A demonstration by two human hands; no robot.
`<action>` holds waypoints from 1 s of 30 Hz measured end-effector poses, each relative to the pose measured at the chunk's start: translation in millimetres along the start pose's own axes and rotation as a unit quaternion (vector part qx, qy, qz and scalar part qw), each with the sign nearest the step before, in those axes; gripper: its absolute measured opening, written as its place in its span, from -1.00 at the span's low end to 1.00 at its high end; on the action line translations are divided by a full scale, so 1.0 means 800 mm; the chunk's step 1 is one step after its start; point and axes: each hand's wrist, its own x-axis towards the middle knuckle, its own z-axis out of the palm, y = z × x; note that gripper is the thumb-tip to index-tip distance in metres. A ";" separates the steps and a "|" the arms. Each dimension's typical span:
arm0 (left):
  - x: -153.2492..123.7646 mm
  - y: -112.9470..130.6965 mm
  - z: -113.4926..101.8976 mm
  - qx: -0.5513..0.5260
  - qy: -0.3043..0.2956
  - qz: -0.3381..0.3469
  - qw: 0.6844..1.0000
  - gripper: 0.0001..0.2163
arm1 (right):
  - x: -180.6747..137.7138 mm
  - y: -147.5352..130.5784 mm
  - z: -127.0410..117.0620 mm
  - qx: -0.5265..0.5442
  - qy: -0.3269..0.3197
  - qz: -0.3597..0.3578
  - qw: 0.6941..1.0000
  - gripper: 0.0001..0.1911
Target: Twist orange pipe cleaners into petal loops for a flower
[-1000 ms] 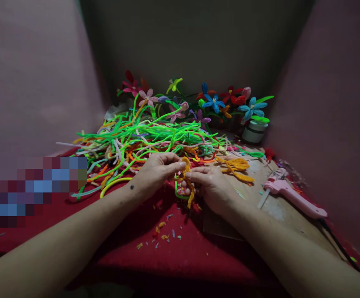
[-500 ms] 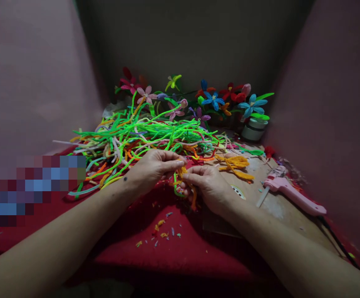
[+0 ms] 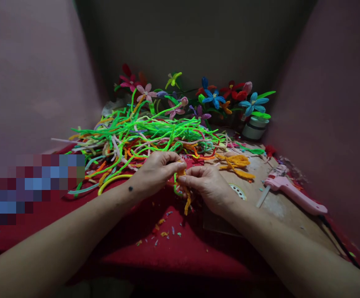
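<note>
An orange pipe cleaner [image 3: 187,203] is pinched between both hands above the red cloth, its loose end hanging down. My left hand [image 3: 161,171] grips its upper part between thumb and forefinger. Just below and to the right, my right hand [image 3: 206,184] is closed on the same orange piece. Fingers hide much of it, so its full shape cannot be made out. Right of my right hand, looped orange pipe cleaners [image 3: 237,164] lie on the cardboard. Behind my hands spreads a tangled pile of pipe cleaners [image 3: 155,130], mostly bright green.
A pink glue gun [image 3: 296,193] rests on the cardboard [image 3: 291,225] at the right. Several fuzzy flowers [image 3: 214,98] stand along the back, near a white jar [image 3: 254,128]. Small fluffy scraps [image 3: 164,234] are scattered over the red cloth [image 3: 149,256].
The orange pipe cleaner's hanging end has swung left and lower, and now shows more plainly below my fingers. Both hands keep their pinch in almost the same place.
</note>
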 end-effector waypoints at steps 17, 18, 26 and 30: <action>-0.007 -0.003 0.009 0.198 0.037 0.103 0.974 -0.81 | 0.007 -0.002 -0.009 -0.003 0.136 -0.053 0.989 -0.73; -0.009 -0.004 0.013 0.229 0.074 0.130 0.962 -0.81 | 0.007 -0.002 -0.008 -0.005 0.141 -0.061 0.988 -0.73; -0.001 0.000 0.005 -0.055 0.090 -0.013 0.994 -0.74 | 0.010 -0.001 -0.010 0.005 0.174 -0.098 0.980 -0.73; 0.002 -0.004 0.010 -0.140 0.067 -0.040 0.987 -0.79 | 0.013 -0.003 -0.016 0.075 0.198 -0.104 0.972 -0.71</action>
